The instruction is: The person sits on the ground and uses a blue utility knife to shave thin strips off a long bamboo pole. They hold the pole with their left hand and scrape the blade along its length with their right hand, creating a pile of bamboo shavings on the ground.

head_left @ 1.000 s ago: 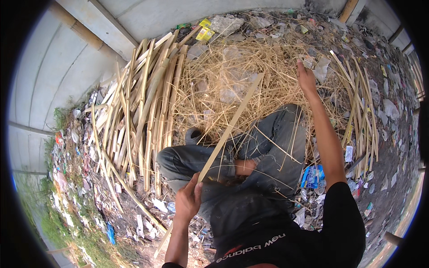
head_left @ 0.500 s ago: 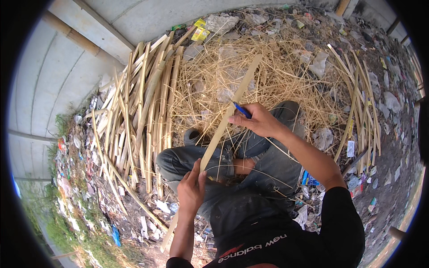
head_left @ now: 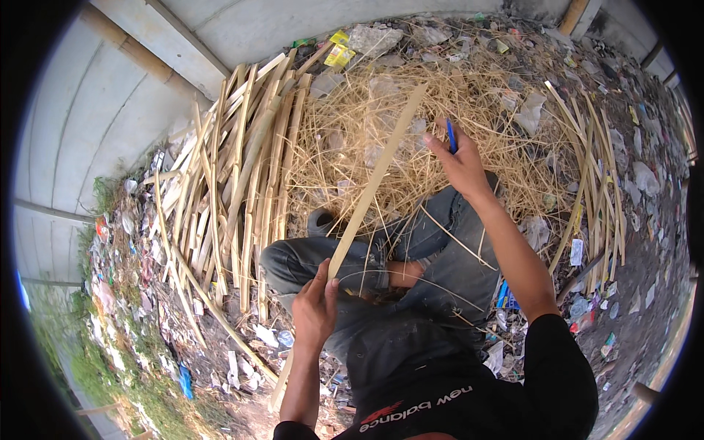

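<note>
Strip (head_left: 378,180), long and flat, pinched tight in the left hand (head_left: 313,308), slanting up over the bent legs (head_left: 304,265). Small blue tool (head_left: 451,137) gripped in the right hand (head_left: 466,167), near the strip but not touching. Ahead, messy heap (head_left: 469,92) of thin dry bits, big pile of sticks (head_left: 249,154) to the left, smaller pile (head_left: 601,176) to the right.

The bamboo strip (head_left: 378,180) is partly covered by the left hand (head_left: 313,312) and forearm (head_left: 302,381); the blue object (head_left: 451,138) is partly hidden by the right hand (head_left: 465,167), its kind cannot be told; the black shirt (head_left: 469,385) is cut off below
</note>
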